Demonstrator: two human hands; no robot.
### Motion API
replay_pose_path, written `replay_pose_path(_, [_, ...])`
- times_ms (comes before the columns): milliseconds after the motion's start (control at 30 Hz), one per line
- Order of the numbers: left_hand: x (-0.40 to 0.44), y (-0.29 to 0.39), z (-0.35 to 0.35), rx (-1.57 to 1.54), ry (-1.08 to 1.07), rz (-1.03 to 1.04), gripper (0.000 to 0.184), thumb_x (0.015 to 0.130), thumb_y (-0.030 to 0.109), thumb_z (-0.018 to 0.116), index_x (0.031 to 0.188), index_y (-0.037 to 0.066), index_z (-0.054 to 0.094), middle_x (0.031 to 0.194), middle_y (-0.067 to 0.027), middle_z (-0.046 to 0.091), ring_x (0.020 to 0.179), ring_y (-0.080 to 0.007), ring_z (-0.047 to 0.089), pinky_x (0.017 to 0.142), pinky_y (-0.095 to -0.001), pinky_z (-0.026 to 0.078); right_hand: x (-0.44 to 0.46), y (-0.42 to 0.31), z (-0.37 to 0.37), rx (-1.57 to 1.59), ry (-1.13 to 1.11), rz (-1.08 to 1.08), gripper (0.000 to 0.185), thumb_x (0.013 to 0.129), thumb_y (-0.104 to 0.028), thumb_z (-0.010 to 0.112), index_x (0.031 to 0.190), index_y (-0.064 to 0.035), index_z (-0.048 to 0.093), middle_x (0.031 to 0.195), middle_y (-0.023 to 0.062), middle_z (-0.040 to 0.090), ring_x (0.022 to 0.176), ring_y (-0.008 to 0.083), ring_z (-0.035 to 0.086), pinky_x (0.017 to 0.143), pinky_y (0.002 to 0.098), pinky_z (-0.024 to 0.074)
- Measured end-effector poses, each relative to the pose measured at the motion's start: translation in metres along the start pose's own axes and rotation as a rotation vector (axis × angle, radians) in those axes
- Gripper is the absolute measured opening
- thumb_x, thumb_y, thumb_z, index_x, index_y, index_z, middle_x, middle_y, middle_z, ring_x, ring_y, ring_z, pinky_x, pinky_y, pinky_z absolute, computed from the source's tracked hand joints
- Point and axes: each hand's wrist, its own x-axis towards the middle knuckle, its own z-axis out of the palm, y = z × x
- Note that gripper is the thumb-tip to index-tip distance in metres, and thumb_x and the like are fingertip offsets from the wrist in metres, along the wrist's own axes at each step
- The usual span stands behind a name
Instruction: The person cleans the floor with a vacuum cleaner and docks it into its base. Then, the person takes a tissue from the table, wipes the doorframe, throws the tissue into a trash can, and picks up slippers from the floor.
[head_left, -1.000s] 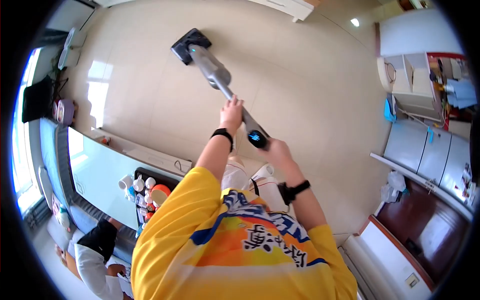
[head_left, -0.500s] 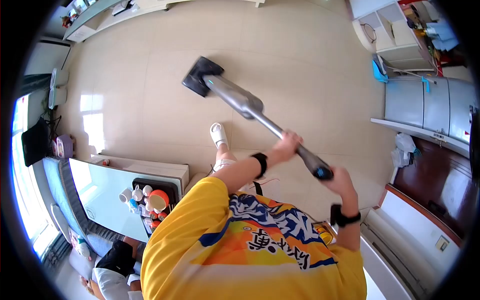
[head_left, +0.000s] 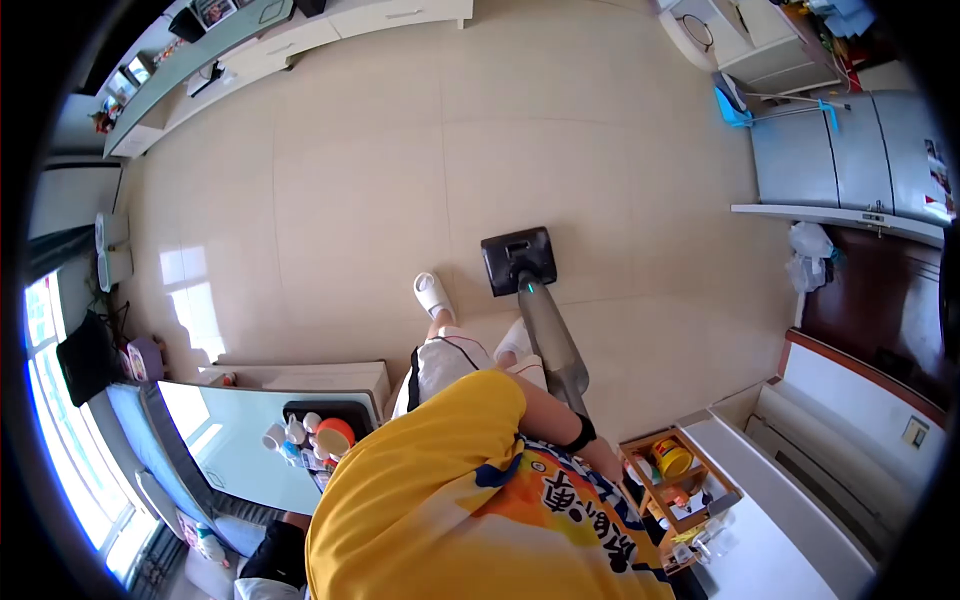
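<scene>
Closer to the legs than half a second ago, the vacuum cleaner (head_left: 553, 338) now angles back toward the person, its black floor head (head_left: 498, 270) resting on the floor (head_left: 360, 200) ahead of the right foot (head_left: 513, 342) and to the right of the left slipper (head_left: 431, 294). Its grey body runs beside the right leg until the left forearm (head_left: 541, 411) hides the rest. Only part of the left hand (head_left: 602, 460) shows, near a wooden rack (head_left: 712, 464); how far its fingers are open, or whether they hold the handle, I cannot tell. The right hand is out of sight. Leftward, a worktop (head_left: 250, 445) carries an orange bowl (head_left: 335, 436)
</scene>
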Motion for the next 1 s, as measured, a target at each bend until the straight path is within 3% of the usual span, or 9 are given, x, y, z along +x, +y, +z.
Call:
replay_pose_path(167, [0.012, -0.06, 0.049, -0.111, 0.136, 0.045, 0.023, 0.063, 0.017, 0.062, 0.08, 0.003, 0.055, 0.078, -0.0165, 0.057, 0.079, -0.033, 0.054, 0.072, -0.0403, 0.042, 0.027, -0.027, 0.038, 0.14, 0.047, -0.068, 0.029, 0.063, -0.025, 0.066, 0.075, 0.0, 0.058, 0.063, 0.0172, 0.057, 0.064, 0.0306, 0.057, 0.054, 0.037, 0.0429])
replay_pose_path(233, [-0.056, -0.025, 0.004, 0.153, 0.198, 0.018, 0.021, 0.061, 0.015, 0.062, 0.077, 0.004, 0.055, 0.079, -0.0166, 0.057, 0.08, -0.0337, 0.053, 0.073, -0.0409, 0.041, 0.04, -0.043, 0.048, 0.186, 0.062, -0.12, 0.028, 0.064, -0.024, 0.065, 0.075, 0.0004, 0.057, 0.062, 0.0168, 0.056, 0.062, 0.0299, 0.057, 0.054, 0.0364, 0.0428])
replay_pose_path(400, [-0.128, -0.064, -0.032, 0.303, 0.367, -0.091, 0.02, 0.057, 0.011, 0.063, 0.074, 0.005, 0.055, 0.081, -0.015, 0.056, 0.083, -0.0329, 0.052, 0.072, -0.0399, 0.042, 0.079, -0.091, 0.062, 0.301, 0.098, -0.287, 0.025, 0.067, -0.021, 0.064, 0.074, 0.0012, 0.056, 0.059, 0.0157, 0.056, 0.059, 0.0282, 0.057, 0.052, 0.0349, 0.0424])
replay_pose_path(533, [-0.227, -0.066, -0.073, 0.428, 0.687, -0.33, 0.031, 0.057, 0.004, 0.063, 0.084, 0.006, 0.049, 0.093, -0.0146, 0.052, 0.089, -0.0317, 0.049, 0.073, -0.0389, 0.043, 0.105, -0.161, 0.041, 0.393, 0.1, -0.42, 0.023, 0.069, -0.019, 0.063, 0.074, 0.0019, 0.055, 0.057, 0.0148, 0.055, 0.057, 0.0269, 0.058, 0.051, 0.0337, 0.0421])
replay_pose_path(600, [-0.257, -0.07, -0.084, 0.341, 1.062, -0.583, 0.05, 0.056, 0.003, 0.065, 0.1, 0.006, 0.044, 0.104, -0.0159, 0.047, 0.099, -0.0305, 0.046, 0.077, -0.0389, 0.043, 0.121, -0.227, 0.01, 0.444, -0.125, -0.209, 0.017, 0.069, -0.016, 0.065, 0.068, -0.0026, 0.055, 0.055, 0.0074, 0.055, 0.044, 0.0194, 0.052, 0.044, 0.0314, 0.0402])
replay_pose_path(667, [-0.281, -0.067, -0.096, 0.361, 1.337, -0.706, 0.07, 0.058, 0.002, 0.065, 0.119, 0.006, 0.033, 0.114, -0.0193, 0.042, 0.108, -0.0311, 0.042, 0.08, -0.0394, 0.044, 0.161, -0.254, 0.002, 0.673, -0.182, -0.24, 0.024, 0.069, -0.022, 0.067, 0.069, -0.0035, 0.052, 0.053, 0.0022, 0.05, 0.043, 0.0104, 0.049, 0.041, 0.0241, 0.0391])
replay_pose_path(767, [-0.291, -0.121, -0.11, 0.08, 1.701, -0.444, 0.074, 0.069, 0.007, 0.056, 0.131, 0.011, 0.015, 0.121, -0.025, 0.036, 0.109, -0.032, 0.043, 0.079, -0.0388, 0.044, 0.212, -0.319, -0.031, 0.874, -0.196, -0.357, 0.022, 0.073, -0.021, 0.064, 0.07, -0.0029, 0.052, 0.052, 0.0017, 0.05, 0.042, 0.0094, 0.046, 0.039, 0.0235, 0.037])
replay_pose_path(867, [-0.325, -0.113, -0.123, -0.509, 1.633, -0.414, 0.073, 0.073, 0.008, 0.051, 0.132, 0.01, 0.01, 0.118, -0.0258, 0.04, 0.097, -0.0318, 0.053, 0.078, -0.0366, 0.045, 0.268, -0.387, -0.064, 1.102, -0.248, -0.505, 0.022, 0.075, -0.022, 0.062, 0.067, -0.0047, 0.05, 0.049, 0.0011, 0.047, 0.038, 0.0096, 0.043, 0.038, 0.0233, 0.0342])
replay_pose_path(1000, [-0.36, -0.108, -0.137, -0.456, 1.711, -0.679, 0.068, 0.076, 0.005, 0.048, 0.132, 0.009, 0.011, 0.112, -0.0229, 0.048, 0.083, -0.0268, 0.06, 0.073, -0.034, 0.047, 0.355, -0.463, -0.104, 0.948, -0.177, -0.537, 0.026, 0.072, -0.025, 0.064, 0.064, -0.0054, 0.049, 0.047, 0.0012, 0.047, 0.036, 0.0115, 0.044, 0.037, 0.0256, 0.0332])
